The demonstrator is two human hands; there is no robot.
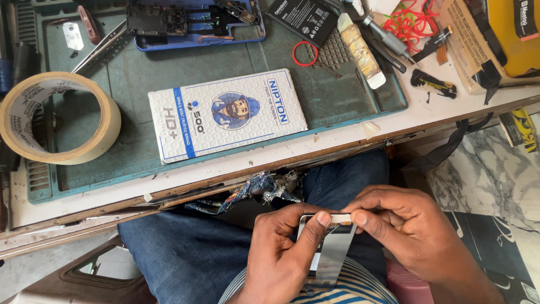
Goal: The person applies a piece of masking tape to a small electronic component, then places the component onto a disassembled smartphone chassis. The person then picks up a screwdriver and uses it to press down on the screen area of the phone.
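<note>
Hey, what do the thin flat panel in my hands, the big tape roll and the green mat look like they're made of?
Panel, pinched by left hand and right hand: thin, flat and glossy with a grey sheen, likely glass or plastic film; cannot tell which.
Tape roll: tan, slightly shiny film wound on a printed core that looks like cardboard.
Mat: matte green, ridged edges, probably rubber or silicone.

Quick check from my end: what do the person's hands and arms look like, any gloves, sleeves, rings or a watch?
Both the left hand and right hand are bare: no gloves, rings or watch visible. No sleeves reach the wrists. Fingernails are short.
</note>
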